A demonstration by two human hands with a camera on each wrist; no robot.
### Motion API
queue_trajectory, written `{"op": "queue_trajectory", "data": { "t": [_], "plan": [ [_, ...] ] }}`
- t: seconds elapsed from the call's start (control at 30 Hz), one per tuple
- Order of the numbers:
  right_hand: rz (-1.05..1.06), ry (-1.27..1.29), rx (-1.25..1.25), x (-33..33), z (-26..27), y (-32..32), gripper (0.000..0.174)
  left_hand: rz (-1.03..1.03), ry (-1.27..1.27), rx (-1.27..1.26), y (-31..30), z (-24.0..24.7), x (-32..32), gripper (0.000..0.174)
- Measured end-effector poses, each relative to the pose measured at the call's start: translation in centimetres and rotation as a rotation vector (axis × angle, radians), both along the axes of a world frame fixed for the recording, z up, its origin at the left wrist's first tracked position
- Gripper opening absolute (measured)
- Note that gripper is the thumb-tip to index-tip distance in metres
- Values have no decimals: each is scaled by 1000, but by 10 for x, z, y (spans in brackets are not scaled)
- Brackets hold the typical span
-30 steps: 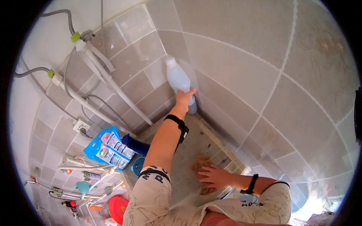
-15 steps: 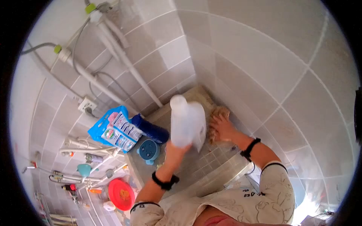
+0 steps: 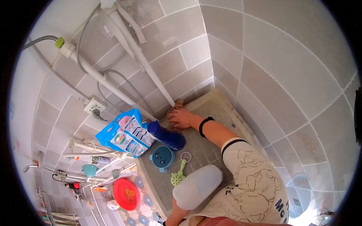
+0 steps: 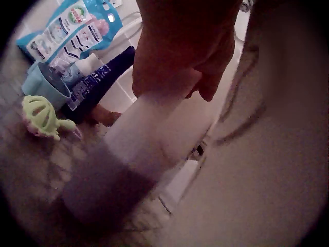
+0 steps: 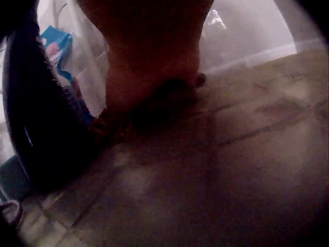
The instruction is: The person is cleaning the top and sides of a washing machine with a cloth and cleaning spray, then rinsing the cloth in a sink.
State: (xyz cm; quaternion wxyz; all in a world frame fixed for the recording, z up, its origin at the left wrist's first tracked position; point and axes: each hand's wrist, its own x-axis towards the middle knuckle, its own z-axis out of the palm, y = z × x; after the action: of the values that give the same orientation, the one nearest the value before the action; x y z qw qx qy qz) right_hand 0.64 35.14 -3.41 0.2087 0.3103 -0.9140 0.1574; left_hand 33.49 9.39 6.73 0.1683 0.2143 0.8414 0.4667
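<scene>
In the head view, my left hand (image 3: pixel 177 214) is low, near the body, holding a large translucent white plastic bottle (image 3: pixel 199 186). The left wrist view shows that hand (image 4: pixel 180 56) at the bottle's narrow end, with darker liquid toward the base. My right hand (image 3: pixel 181 118) presses a crumpled brown cloth (image 3: pixel 176 105) onto the tiled ledge (image 3: pixel 207 139), by the foot of a white pipe. The right wrist view is dark and hides most of the fingers. A navy blue bottle (image 3: pixel 167 137) stands just beside the right hand.
Along the ledge's left side are a blue-and-white packet (image 3: pixel 126 133), a blue cup (image 3: pixel 163 157) and a pale green openwork piece (image 3: pixel 178 176) with a ringed handle. White pipes (image 3: pixel 151 71) and a wall socket (image 3: pixel 95 106) line the wall. A red basin (image 3: pixel 126 194) sits lower left.
My left hand has brought the white bottle from the far corner back toward the body. The right hand and cloth have crossed from the ledge's right side to its back left, by the pipe.
</scene>
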Motion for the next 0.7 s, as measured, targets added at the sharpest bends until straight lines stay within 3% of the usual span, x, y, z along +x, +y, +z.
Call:
{"op": "queue_trajectory", "data": {
  "t": [0.17,0.23,0.3,0.43,0.5,0.53,0.6,0.7],
  "plan": [
    [-212,-184,-69,-1,30,79,27,0,-30,27,-8,-20,-2,32],
    [-547,-333,-5,40,97,120,25,-12,-42,20,-15,-30,-2,31],
    [-587,-206,-78,3,4,194,29,-90,3,-172,-16,-27,-7,30],
    [-725,-274,-175,81,10,188,39,-44,182,-24,13,2,-13,28],
    [-747,-414,-301,111,5,187,41,100,-231,226,20,2,-16,29],
    [-763,-474,-317,135,16,181,41,97,-235,225,28,9,-18,29],
    [-788,-589,-275,183,41,172,42,167,26,206,52,34,-27,29],
    [-812,-641,-83,247,54,154,45,195,83,212,84,59,-45,29]
  ]
}}
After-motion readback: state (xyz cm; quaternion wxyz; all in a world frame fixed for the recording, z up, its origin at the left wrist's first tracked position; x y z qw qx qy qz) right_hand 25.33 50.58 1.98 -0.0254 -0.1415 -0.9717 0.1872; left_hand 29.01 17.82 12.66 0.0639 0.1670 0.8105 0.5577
